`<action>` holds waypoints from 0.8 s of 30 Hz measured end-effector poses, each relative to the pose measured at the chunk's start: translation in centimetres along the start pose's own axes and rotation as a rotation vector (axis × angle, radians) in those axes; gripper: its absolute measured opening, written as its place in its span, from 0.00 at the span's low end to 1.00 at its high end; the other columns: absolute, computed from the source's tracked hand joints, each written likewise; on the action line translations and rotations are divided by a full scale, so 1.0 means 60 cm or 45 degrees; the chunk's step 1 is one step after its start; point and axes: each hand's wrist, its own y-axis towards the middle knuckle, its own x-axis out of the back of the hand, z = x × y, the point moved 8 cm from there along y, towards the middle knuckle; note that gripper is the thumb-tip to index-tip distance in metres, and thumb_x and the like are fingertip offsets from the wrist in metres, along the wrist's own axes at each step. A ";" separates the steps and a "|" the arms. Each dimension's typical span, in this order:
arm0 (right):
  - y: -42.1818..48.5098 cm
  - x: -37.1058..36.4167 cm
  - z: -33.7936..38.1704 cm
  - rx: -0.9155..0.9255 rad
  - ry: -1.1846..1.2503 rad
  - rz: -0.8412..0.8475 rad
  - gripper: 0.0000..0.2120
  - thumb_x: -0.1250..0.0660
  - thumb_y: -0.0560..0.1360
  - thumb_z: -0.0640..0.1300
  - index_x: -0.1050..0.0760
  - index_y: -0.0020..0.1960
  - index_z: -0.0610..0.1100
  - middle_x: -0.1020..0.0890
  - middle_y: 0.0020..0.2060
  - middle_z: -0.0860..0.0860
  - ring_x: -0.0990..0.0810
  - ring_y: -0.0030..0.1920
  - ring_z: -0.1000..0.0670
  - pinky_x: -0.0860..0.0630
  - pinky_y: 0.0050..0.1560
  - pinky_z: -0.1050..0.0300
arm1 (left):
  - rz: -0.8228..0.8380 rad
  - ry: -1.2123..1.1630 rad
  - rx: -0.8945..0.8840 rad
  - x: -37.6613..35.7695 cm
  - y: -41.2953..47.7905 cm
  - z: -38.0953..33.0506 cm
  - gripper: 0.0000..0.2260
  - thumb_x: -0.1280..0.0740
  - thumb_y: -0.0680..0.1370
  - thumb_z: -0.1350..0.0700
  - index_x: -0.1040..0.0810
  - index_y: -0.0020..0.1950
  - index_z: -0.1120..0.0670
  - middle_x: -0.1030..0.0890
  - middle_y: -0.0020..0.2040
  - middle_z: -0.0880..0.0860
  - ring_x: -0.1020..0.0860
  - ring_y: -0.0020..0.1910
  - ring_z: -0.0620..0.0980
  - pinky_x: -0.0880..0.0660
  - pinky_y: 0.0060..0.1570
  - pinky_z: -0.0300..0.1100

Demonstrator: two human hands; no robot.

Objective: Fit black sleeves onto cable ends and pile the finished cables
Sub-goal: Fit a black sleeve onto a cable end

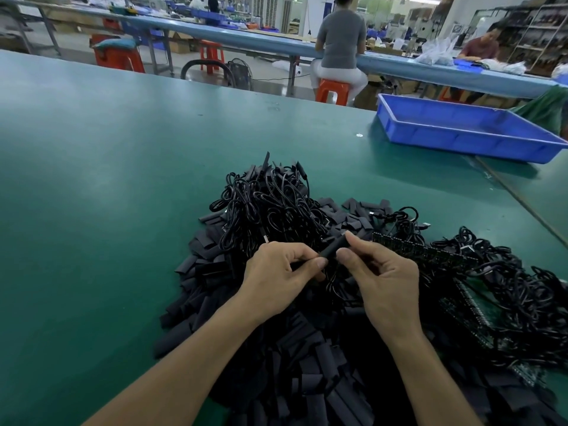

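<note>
The fingers [344,255] of the right hand [384,281] pinch a black sleeve [333,249] near its middle, thumb below and forefinger above. The curled fingers [321,263] of the left hand [276,278] pinch its lower end. The sleeve's long axis is tilted, its near end pointing down-left into the left hand and its far end pointing up-right, away from the person. It cannot be told whether a cable end sits inside it.

Beyond the sleeve lies a tangled pile of cables [270,204]. Left of and beneath it spread loose sleeves [209,272], and right of it lies a second heap of cables [522,290]. All rest on the green desk [107,179]. Far beyond the sleeve, to the right, stands a blue tray [461,130].
</note>
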 end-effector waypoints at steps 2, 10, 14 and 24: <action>0.001 0.004 0.002 0.010 -0.024 -0.021 0.09 0.26 0.71 0.46 0.18 0.50 0.54 0.14 0.43 0.57 0.14 0.45 0.55 0.18 0.47 0.61 | -0.014 0.029 -0.031 -0.001 -0.003 -0.004 0.06 0.29 0.78 0.48 0.16 0.43 0.45 0.16 0.37 0.39 0.17 0.38 0.42 0.20 0.45 0.52; 0.011 0.036 0.016 0.058 0.140 -0.161 0.07 0.30 0.77 0.36 0.23 0.48 0.47 0.16 0.36 0.47 0.20 0.31 0.53 0.24 0.34 0.63 | -0.071 0.309 -0.486 0.013 -0.008 -0.054 0.10 0.34 0.80 0.47 0.17 0.52 0.52 0.20 0.45 0.42 0.26 0.47 0.42 0.28 0.50 0.35; 0.011 0.045 0.028 0.097 0.016 -0.159 0.10 0.32 0.78 0.41 0.21 0.55 0.55 0.15 0.42 0.51 0.20 0.30 0.51 0.22 0.30 0.61 | -0.359 0.392 -0.489 0.046 0.005 -0.078 0.10 0.33 0.81 0.53 0.16 0.48 0.57 0.22 0.40 0.47 0.26 0.39 0.45 0.27 0.42 0.38; -0.008 0.049 0.112 0.608 -1.089 -0.301 0.10 0.33 0.78 0.35 0.17 0.56 0.42 0.16 0.50 0.49 0.20 0.54 0.45 0.30 0.62 0.52 | -0.582 0.245 0.286 0.152 0.131 -0.028 0.14 0.32 0.79 0.50 0.16 0.37 0.55 0.25 0.24 0.44 0.29 0.27 0.42 0.32 0.36 0.37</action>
